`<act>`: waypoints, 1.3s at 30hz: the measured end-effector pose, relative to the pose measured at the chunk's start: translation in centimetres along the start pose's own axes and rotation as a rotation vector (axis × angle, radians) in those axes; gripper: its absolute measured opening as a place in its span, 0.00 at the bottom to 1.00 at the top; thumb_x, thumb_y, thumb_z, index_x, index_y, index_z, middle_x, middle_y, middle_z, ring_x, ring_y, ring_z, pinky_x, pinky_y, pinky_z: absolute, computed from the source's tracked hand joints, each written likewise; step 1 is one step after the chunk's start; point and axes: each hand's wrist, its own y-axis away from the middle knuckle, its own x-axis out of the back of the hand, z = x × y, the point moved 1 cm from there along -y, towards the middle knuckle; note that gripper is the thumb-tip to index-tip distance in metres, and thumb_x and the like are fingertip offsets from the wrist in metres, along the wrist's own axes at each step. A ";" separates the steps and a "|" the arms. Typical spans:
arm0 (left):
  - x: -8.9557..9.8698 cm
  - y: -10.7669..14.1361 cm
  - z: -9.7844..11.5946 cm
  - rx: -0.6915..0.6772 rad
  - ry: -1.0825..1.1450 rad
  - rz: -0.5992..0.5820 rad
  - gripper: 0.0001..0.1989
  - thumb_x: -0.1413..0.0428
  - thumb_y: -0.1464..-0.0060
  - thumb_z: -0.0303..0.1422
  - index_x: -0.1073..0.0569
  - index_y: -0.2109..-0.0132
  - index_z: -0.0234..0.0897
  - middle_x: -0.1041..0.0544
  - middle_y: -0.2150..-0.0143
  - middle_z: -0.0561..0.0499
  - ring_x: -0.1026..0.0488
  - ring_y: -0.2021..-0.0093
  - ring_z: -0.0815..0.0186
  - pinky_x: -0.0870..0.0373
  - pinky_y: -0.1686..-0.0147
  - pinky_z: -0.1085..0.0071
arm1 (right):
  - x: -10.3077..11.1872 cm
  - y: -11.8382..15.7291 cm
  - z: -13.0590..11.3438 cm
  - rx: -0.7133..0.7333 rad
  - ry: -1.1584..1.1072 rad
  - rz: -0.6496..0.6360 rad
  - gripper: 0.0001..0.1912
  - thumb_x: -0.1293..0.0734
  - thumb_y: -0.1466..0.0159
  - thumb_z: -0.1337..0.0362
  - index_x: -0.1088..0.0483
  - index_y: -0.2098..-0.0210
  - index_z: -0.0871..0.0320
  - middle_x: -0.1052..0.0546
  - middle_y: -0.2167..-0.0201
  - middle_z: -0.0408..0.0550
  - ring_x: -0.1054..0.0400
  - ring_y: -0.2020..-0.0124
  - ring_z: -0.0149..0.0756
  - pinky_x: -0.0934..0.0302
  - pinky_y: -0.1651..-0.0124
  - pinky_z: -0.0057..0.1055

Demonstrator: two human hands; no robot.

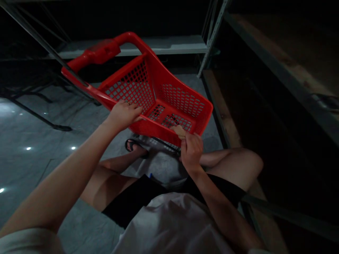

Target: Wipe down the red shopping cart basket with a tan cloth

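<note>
A red plastic shopping cart (172,81) with perforated walls stands in front of me, its handle at the upper left. My left hand (124,114) is wrapped over the cart's near rim, toward the handle end. Farther right along that rim, my right hand (192,150) is closed on a crumpled tan cloth (179,131), which lies against the edge of the basket. Part of the cloth is hidden by the fingers.
Dark shelving with wooden boards (278,60) rises close on the right. A pale metal shelf (169,44) is behind the cart. Thin black metal legs (39,114) stand on the grey tiled floor at left.
</note>
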 end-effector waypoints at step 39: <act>-1.0 0.2 -0.8 0.059 0.113 0.240 0.18 0.46 0.31 0.46 0.21 0.52 0.36 0.16 0.58 0.42 0.20 0.57 0.56 0.34 0.59 0.63 | -5.8 -12.2 -5.8 0.324 0.394 -0.546 0.12 0.39 0.28 0.68 0.23 0.59 0.58 0.16 0.68 0.53 0.24 0.68 0.41 0.42 0.59 0.36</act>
